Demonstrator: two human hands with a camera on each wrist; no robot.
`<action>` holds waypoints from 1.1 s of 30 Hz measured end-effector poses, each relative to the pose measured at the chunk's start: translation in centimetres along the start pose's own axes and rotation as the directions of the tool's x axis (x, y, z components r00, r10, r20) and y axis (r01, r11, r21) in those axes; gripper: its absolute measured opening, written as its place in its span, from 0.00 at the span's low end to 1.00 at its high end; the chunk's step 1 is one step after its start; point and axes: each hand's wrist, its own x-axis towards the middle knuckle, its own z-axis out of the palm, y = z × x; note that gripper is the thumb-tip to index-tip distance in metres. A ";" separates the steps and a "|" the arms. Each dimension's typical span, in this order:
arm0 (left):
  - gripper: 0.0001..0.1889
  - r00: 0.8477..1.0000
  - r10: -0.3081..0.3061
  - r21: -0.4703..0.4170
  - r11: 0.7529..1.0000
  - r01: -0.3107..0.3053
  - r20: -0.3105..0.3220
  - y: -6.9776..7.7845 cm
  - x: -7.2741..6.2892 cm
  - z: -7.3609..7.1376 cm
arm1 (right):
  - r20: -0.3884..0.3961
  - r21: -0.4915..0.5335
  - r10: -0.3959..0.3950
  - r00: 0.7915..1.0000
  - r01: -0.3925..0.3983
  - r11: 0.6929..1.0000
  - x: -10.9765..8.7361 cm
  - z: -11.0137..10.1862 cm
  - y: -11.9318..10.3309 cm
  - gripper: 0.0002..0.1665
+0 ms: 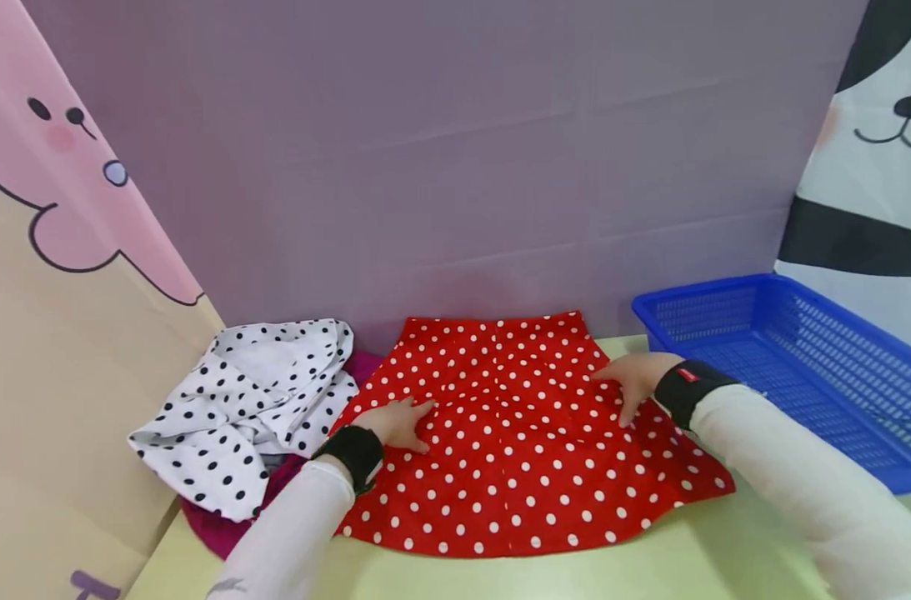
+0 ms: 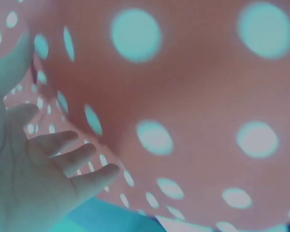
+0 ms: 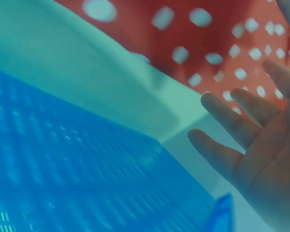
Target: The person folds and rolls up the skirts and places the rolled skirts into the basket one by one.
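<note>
A red skirt with white polka dots (image 1: 500, 467) lies spread out on the table, its narrow waist end toward the back wall and its wide hem toward the front. On its left part is my left hand (image 1: 401, 423), fingers extended over the cloth; the left wrist view shows those fingers spread beside the dotted fabric. At the skirt's right edge is my right hand (image 1: 635, 379), its fingers loosely extended. In the right wrist view the right hand's fingers (image 3: 227, 121) are spread apart with nothing between them.
To the left lies a crumpled white cloth with black dots (image 1: 222, 417), on top of a magenta cloth (image 1: 207, 525). A blue plastic basket (image 1: 770, 287) stands on the right. The pale green table (image 1: 575, 575) meets a grey-purple backdrop (image 1: 455, 167) behind.
</note>
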 end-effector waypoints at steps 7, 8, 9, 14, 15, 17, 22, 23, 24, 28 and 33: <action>0.39 0.992 -0.096 -0.065 0.994 0.092 -0.077 -3.8 -2.1 -1.5 | -0.029 0.072 0.027 0.999 -0.025 0.997 0.4 -1.4 0.1 0.54; 0.40 0.989 -0.117 -0.075 0.991 0.111 -0.086 -4.3 -2.3 -1.7 | -0.024 0.091 0.033 0.999 -0.030 0.995 0.3 -1.4 0.1 0.55; 0.40 0.987 -0.128 -0.081 0.989 0.120 -0.100 -4.6 -2.6 -1.8 | -0.018 0.111 0.042 0.999 -0.040 0.993 0.3 -1.3 0.2 0.55; 0.33 0.972 -0.161 -0.148 0.980 0.137 -0.171 -5.9 -3.5 -1.7 | 0.007 0.140 0.073 0.997 -0.073 0.987 0.0 -0.1 0.3 0.56; 0.31 0.970 -0.164 -0.160 0.978 0.136 -0.180 -6.0 -3.6 -1.6 | 0.010 0.134 0.075 0.997 -0.076 0.988 0.0 0.3 0.3 0.57; 0.27 0.967 -0.188 -0.195 0.969 0.154 -0.172 -6.2 -3.8 -1.4 | 0.010 0.115 0.070 0.997 -0.071 0.991 0.1 0.9 0.3 0.58; 0.22 0.969 -0.219 -0.262 0.948 0.184 -0.112 -6.5 -3.9 -0.7 | -0.008 0.108 0.060 0.998 -0.058 0.992 0.5 1.9 0.4 0.60; 0.22 0.968 -0.228 -0.275 0.942 0.193 -0.104 -6.5 -4.0 -0.5 | -0.014 0.100 0.054 0.998 -0.052 0.994 0.6 2.1 0.4 0.59; 0.22 0.968 -0.232 -0.283 0.939 0.196 -0.099 -6.6 -4.0 -0.4 | -0.016 0.100 0.052 0.999 -0.050 0.994 0.6 2.1 0.4 0.59; 0.22 0.962 -0.263 -0.296 0.927 0.229 -0.080 -6.8 -4.0 -0.1 | -0.025 0.068 0.031 0.999 -0.030 0.997 0.8 2.2 0.2 0.57; 0.23 0.953 -0.286 -0.258 0.932 0.253 -0.100 -7.0 -4.1 0.2 | -0.029 0.021 0.026 0.999 -0.025 0.999 1.0 1.9 -0.2 0.57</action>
